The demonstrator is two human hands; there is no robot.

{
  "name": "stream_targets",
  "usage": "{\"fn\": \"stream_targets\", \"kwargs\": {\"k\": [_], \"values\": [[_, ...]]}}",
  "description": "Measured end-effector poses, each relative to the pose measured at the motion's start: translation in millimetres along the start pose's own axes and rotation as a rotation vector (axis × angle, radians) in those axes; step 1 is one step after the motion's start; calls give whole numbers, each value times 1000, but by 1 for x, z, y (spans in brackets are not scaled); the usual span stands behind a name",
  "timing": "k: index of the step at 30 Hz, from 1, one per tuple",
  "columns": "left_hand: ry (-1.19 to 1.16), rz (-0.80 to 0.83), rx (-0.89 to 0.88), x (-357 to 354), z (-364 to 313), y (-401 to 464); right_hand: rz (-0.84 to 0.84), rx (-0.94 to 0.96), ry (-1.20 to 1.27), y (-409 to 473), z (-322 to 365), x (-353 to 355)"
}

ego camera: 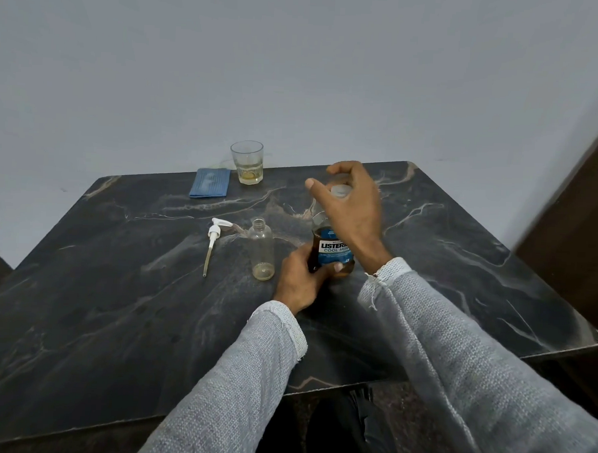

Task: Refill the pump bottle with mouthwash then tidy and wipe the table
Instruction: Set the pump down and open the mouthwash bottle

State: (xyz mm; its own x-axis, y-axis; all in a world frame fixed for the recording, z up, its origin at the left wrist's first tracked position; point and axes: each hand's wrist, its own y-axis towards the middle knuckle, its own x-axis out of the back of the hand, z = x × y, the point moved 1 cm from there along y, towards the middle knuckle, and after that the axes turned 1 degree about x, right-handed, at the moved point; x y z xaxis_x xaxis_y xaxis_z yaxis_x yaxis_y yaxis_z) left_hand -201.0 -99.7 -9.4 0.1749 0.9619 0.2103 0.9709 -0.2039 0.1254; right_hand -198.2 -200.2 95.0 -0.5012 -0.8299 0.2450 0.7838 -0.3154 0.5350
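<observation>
Fingers of the left hand [300, 277] wrap the mouthwash bottle [331, 248] standing on the surface [116, 304]. Right hand [348, 201] curls over its cap [340, 191], beside the uncapped pump bottle [262, 248]

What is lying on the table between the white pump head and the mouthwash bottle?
In the head view, the empty clear pump bottle stands upright between the white pump head and the mouthwash bottle.

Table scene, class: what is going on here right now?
A person is getting ready to pour mouthwash. The left hand grips the mouthwash bottle low on its body, while the right hand closes over its white cap. The empty pump bottle stands open beside it, its pump head lying on the table. A glass and blue cloth sit at the back.
</observation>
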Motion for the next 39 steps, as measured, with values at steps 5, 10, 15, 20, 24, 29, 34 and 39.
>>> {"fn": "stream_targets", "kwargs": {"k": [5, 10, 15, 20, 24, 29, 34, 39], "values": [[-15, 18, -27, 1, 2, 1, -114, -53, -81, 0, 0, -9], [-5, 32, -16, 3, 3, 5, 99, 7, -10, 7, 0, -3], [-75, 57, 7, 1, 3, 9, 355, 65, 17, 13, 5, 7], [-115, 130, -9, 5, 3, 8, 636, 57, 91, 22, 7, 16], [-46, 142, -29, 5, 6, 9, 695, -8, 149, 28, 1, 22], [-1, 114, -12, 3, 7, 7, 492, 16, 113, 22, -6, 20], [-5, 93, 9, 2, 7, 5, 150, 165, -302, 11, -5, 25], [-36, 93, 9, 2, 3, 5, 197, 239, -536, 16, 10, 29]]}}
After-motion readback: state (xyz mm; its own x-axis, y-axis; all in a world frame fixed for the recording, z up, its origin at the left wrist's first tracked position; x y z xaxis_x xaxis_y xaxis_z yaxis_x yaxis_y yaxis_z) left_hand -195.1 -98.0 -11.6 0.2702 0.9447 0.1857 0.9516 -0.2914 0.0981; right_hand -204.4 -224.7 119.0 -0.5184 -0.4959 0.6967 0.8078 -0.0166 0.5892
